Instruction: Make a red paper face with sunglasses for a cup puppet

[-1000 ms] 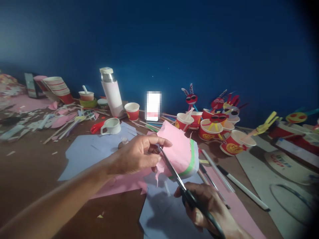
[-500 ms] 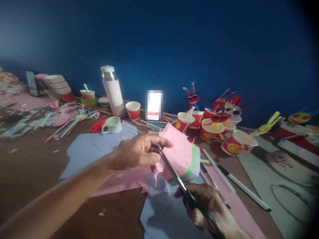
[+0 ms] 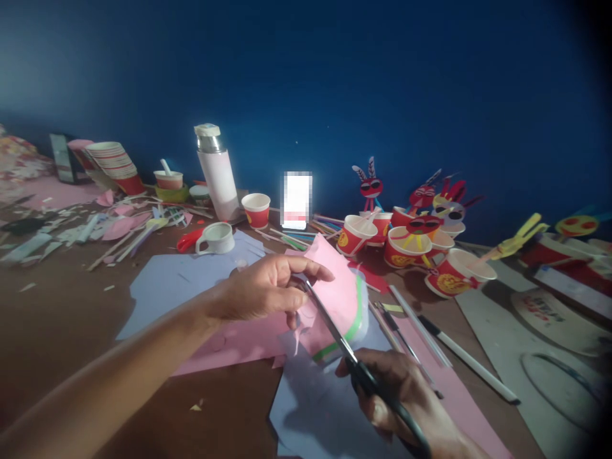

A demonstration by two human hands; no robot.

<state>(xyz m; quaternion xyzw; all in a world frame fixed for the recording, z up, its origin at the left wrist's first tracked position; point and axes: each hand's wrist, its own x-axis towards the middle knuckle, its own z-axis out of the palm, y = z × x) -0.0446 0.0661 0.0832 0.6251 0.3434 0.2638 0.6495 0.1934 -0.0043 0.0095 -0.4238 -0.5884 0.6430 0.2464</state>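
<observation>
Pink paper (image 3: 329, 274) is being pinched by the left hand (image 3: 270, 288). Black-handled scissors (image 3: 367, 377) are being gripped by the right hand (image 3: 406, 395) beside it.

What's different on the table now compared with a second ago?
The green-edged end of the pink paper has swung left and slightly toward the person, showing more of the red piece beside it. I see nothing newly taken hold of or let go. The left hand and the right hand, which holds the scissors, stayed about where they were.
</observation>
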